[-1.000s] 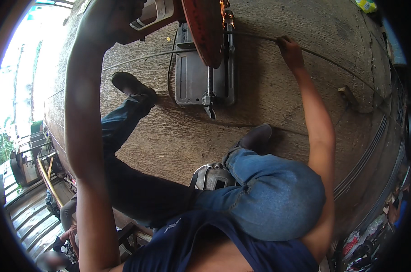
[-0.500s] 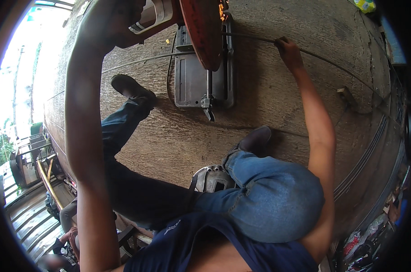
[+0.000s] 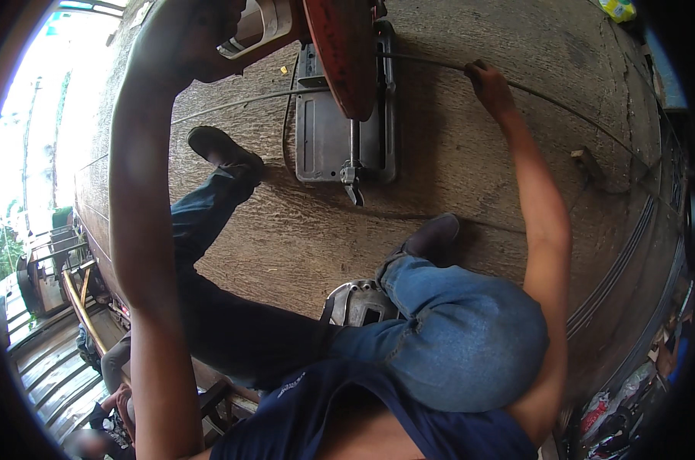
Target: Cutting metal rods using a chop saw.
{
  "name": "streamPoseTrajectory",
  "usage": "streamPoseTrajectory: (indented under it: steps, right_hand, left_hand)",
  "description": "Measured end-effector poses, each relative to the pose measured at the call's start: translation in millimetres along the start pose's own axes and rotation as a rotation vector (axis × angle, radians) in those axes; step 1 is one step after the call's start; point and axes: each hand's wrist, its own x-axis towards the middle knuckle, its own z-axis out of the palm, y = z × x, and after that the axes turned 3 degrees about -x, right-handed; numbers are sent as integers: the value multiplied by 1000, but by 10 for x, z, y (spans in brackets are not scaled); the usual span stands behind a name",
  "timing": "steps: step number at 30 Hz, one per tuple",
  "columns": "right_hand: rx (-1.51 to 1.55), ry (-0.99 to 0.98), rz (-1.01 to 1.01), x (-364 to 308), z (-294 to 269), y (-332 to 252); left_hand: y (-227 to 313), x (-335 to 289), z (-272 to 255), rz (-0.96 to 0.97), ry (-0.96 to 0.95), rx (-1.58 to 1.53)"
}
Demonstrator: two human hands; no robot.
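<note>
A chop saw with a red guard (image 3: 341,65) and a dark base (image 3: 317,146) stands on the floor in front of me. My left hand (image 3: 206,38) is closed round its handle at the upper left, with the fingers partly in shadow. A long thin metal rod (image 3: 432,61) passes across the saw's base and out to both sides. On the right, my right hand (image 3: 491,88) grips the rod, some way from the saw. The guard hides the blade and the place where it meets the rod. At the base's near end sits the vise screw with its crank (image 3: 351,180).
A welding mask (image 3: 359,305) lies beside my bent knee. My shoes stand on either side of the saw's near end. Several thin rods (image 3: 612,268) lie along the right, near a small block (image 3: 586,165). Another person's hands (image 3: 121,399) show at lower left.
The orange sparks at the saw guard's upper right edge are gone. Both hands keep their places, and my right forearm has shifted very slightly.
</note>
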Motion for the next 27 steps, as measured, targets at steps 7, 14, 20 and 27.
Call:
streamPoseTrajectory:
  steps: [7,14,20,27]
  right_hand:
    - [20,-79,-23,83,-33,-2]
    - [27,-108,-18,94,-36,17]
    - [-41,-129,-46,120,-33,22]
    - [-49,-190,-29,187,-56,36]
  left_hand:
    - [-12,-22,-36,-25,-29,29]
    - [-104,-64,-45,-49,-57,46]
    - [-159,-134,-99,-67,-80,61]
    - [-186,-164,-137,-88,-108,83]
